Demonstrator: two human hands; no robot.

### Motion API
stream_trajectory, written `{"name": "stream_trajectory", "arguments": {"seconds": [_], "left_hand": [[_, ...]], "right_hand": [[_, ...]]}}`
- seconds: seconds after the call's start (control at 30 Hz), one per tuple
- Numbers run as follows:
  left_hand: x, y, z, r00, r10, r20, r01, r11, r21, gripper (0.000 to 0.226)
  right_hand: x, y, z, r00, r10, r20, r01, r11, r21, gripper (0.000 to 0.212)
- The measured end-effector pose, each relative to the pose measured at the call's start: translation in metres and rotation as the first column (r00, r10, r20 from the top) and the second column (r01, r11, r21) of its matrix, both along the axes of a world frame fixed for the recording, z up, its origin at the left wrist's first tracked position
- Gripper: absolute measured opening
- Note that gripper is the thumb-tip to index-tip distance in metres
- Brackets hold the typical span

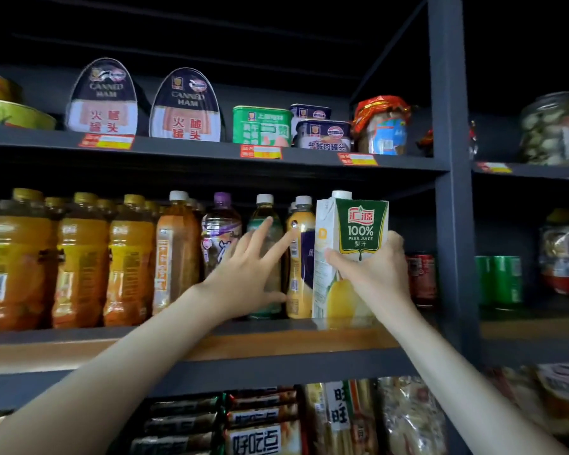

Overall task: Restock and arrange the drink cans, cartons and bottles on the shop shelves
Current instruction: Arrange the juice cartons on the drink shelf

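Note:
A white and green pear juice carton [352, 231] stands upright on the middle shelf [276, 339], at the right end of the bottle row. My right hand [375, 267] grips the carton's lower front, fingers wrapped round its right side. With fingers spread and straight, my left hand [250, 270] touches a green-labelled bottle [265, 221] and a yellow bottle [301, 257] just left of the carton. Further left stand a purple-capped bottle [219, 234] and several orange drink bottles [79, 261].
Red cans [421, 277] sit right of the carton, against the dark upright post [454, 224]. Green cans [500, 280] and jars fill the neighbouring bay. Canned ham tins [184, 106] and luncheon meat line the upper shelf. Snack packets [260, 428] lie on the shelf below.

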State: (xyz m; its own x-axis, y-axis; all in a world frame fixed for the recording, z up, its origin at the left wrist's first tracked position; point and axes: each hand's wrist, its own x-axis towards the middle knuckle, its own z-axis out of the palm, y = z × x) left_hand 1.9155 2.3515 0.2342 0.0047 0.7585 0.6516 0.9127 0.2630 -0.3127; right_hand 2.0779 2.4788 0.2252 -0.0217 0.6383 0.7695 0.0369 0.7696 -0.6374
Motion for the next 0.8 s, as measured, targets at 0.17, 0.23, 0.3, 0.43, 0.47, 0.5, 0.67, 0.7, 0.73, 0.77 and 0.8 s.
{"name": "stream_trajectory", "arguments": {"seconds": [0.17,0.23,0.3,0.43,0.47,0.5,0.67,0.7,0.73,0.77,0.8], "left_hand": [[-0.007,0.017,0.015,0.967,0.227,-0.115,-0.236,0.969,-0.070,0.114],[-0.007,0.022,0.016,0.964,0.242,-0.108,-0.251,0.964,-0.084,0.112],[-0.005,0.025,0.013,0.968,0.230,-0.099,-0.240,0.965,-0.104,0.109],[-0.005,0.034,0.006,0.966,0.230,-0.121,-0.244,0.963,-0.111,0.106],[-0.007,0.037,0.005,0.971,0.206,-0.123,-0.217,0.972,-0.086,0.106],[-0.010,0.040,0.002,0.976,0.155,-0.156,-0.161,0.987,-0.028,0.108],[-0.013,0.050,-0.005,0.931,0.151,-0.331,-0.143,0.989,0.048,0.117],[-0.012,0.051,-0.007,0.931,0.164,-0.325,-0.165,0.986,0.023,0.118],[-0.009,0.052,-0.007,0.935,0.162,-0.316,-0.170,0.985,0.003,0.120],[-0.006,0.053,-0.008,0.944,0.140,-0.300,-0.148,0.989,-0.005,0.117],[-0.004,0.053,-0.007,0.954,0.121,-0.274,-0.129,0.992,-0.011,0.111]], "right_hand": [[-0.005,0.030,0.011,0.995,-0.068,0.066,0.075,0.992,-0.101,0.071],[-0.012,0.040,0.012,0.990,-0.092,0.105,0.104,0.989,-0.110,0.075],[-0.020,0.049,0.013,0.986,-0.106,0.130,0.122,0.985,-0.122,0.082],[-0.025,0.058,0.018,0.974,-0.082,0.209,0.118,0.980,-0.163,0.089],[-0.025,0.059,0.019,0.970,-0.079,0.228,0.117,0.980,-0.158,0.090],[-0.025,0.060,0.020,0.968,-0.073,0.240,0.112,0.982,-0.151,0.090],[-0.023,0.059,0.022,0.956,-0.054,0.287,0.101,0.983,-0.150,0.088],[-0.023,0.059,0.022,0.953,-0.054,0.297,0.102,0.984,-0.148,0.087],[-0.023,0.058,0.021,0.952,-0.052,0.303,0.099,0.984,-0.145,0.087],[-0.022,0.058,0.021,0.951,-0.044,0.307,0.092,0.985,-0.145,0.091],[-0.022,0.058,0.021,0.950,-0.038,0.310,0.085,0.987,-0.139,0.100]]}}
